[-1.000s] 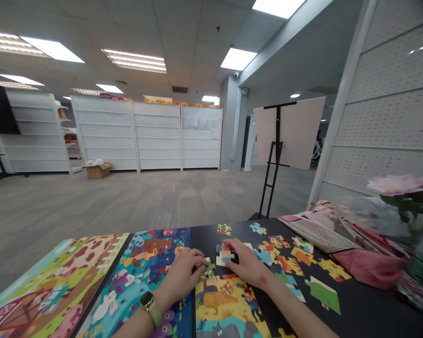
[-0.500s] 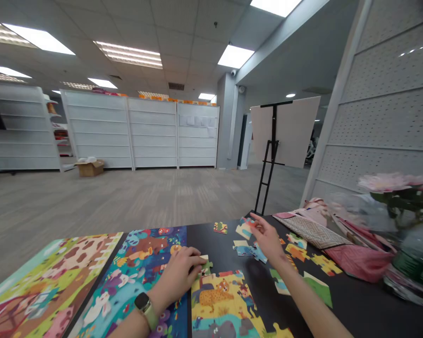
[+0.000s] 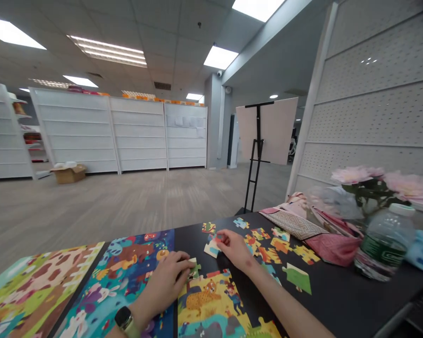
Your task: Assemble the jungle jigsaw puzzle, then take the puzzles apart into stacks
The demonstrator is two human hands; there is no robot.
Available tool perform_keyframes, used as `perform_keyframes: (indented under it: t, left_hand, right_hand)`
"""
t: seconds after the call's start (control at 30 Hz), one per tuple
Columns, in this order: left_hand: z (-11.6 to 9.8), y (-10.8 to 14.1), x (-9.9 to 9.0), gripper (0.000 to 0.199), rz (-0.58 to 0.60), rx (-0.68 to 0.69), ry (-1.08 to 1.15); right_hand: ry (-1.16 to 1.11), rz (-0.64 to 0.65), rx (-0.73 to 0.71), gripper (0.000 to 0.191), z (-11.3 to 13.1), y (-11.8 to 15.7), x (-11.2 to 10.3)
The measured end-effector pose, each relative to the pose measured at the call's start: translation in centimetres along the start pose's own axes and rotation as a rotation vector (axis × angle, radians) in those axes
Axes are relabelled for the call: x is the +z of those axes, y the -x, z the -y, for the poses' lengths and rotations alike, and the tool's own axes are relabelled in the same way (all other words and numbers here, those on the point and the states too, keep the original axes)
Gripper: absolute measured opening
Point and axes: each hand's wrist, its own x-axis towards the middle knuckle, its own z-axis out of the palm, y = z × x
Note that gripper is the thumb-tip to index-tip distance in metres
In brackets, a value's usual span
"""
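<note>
Left hand (image 3: 164,281) curled, fingertips pressing a green jigsaw piece (image 3: 194,271) down against the assembled puzzle section (image 3: 207,300); right hand (image 3: 234,249), fingers pressed together, just beside a pale loose piece (image 3: 211,249) on the black table (image 3: 324,293).

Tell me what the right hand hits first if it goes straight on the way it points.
The right hand points forward and left, toward the pale jigsaw piece by its fingertips; depth is unclear, so it may already touch.

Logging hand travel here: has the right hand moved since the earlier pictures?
Yes. Judged against the assembled leopard jigsaw section, the right hand has come back left from its far-right reach and now sits just above that section's top edge.
</note>
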Motion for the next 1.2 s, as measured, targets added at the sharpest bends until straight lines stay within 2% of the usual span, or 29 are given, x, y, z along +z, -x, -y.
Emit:
perform_keyframes:
  t: [0.1,0.27,0.47,0.57,0.7,0.9,1.03,1.2]
  left_hand:
    - [0.0,0.0,0.0,0.028,0.018,-0.012,0.002]
    - [0.2,0.0,0.1,0.022,0.01,-0.024,0.027]
    - [0.5,0.1,0.2,0.019,0.001,-0.04,0.058]
    - [0.4,0.1,0.0,0.017,0.019,-0.033,0.07]
    - [0.2,0.1,-0.3,0.014,0.016,-0.025,0.088]
    - [0.1,0.0,-0.3,0.005,-0.014,-0.045,0.092]
    - [0.4,0.0,-0.1,0.008,-0.023,-0.051,0.097]
    - [0.6,0.1,0.2,0.012,-0.024,-0.042,0.08]
  right_hand:
    - [0.089,0.027,-0.017,0.029,0.6,0.6,-0.7]
    - [0.23,0.029,-0.02,0.02,1.0,1.2,-1.9]
    - [0.315,-0.125,0.137,0.024,-1.7,-0.7,-4.9]
    - [0.319,-0.128,0.175,0.026,-2.8,-1.1,-5.9]
    - [0.278,-0.005,0.057,0.02,-2.0,-0.4,-4.4]
    - [0.26,0.203,-0.113,0.046,0.0,1.2,-0.9]
    - [0.269,0.243,-0.136,0.047,0.0,1.2,-0.4]
    - [0.206,0.229,-0.138,0.048,0.5,0.7,-0.7]
